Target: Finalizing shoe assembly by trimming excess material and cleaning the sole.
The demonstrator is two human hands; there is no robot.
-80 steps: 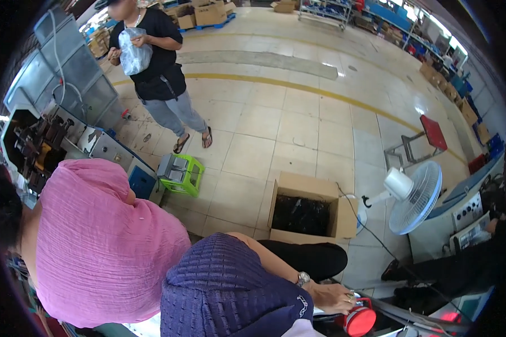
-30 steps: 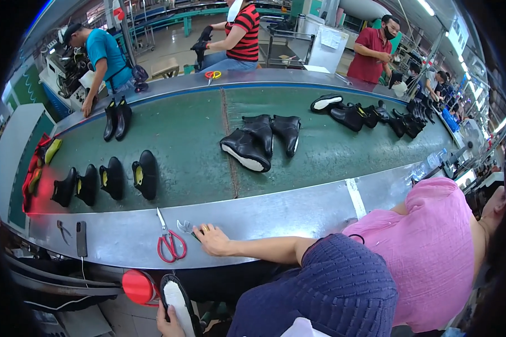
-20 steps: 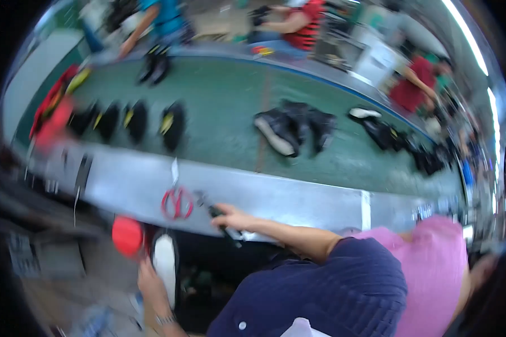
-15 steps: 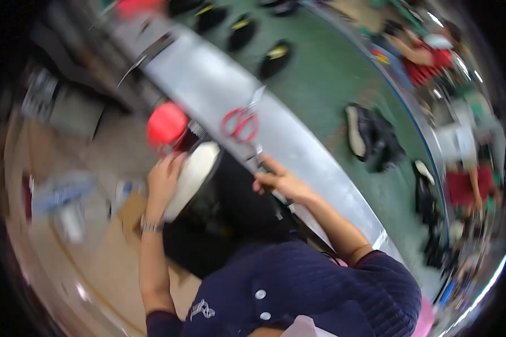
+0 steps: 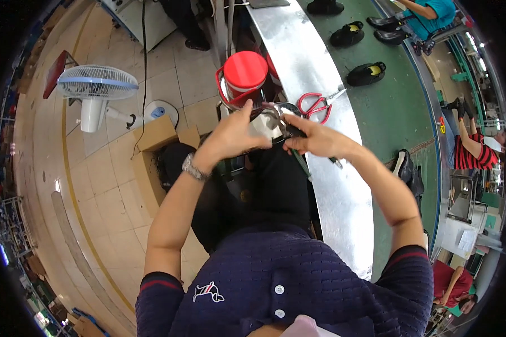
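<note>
Pliers [image 5: 281, 124] sit held in right-hand grip [image 5: 317, 139], upper centre of frame, metal head over white-soled shoe [image 5: 261, 128]; left-hand grip [image 5: 230, 136] is wide beside shoe, contact unclear; red-handled scissors [image 5: 324, 101] lie on bench [image 5: 343, 213], right of pliers

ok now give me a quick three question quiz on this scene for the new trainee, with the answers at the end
1. True or false: the right hand grips the dark-handled tool.
2. Fill the gap: the scissors lying on the metal ledge have ____ handles.
3. Where does the fan stand? A) on the metal ledge B) on the tiled floor C) on the green belt

Key: 1 true; 2 red; 3 B
</note>
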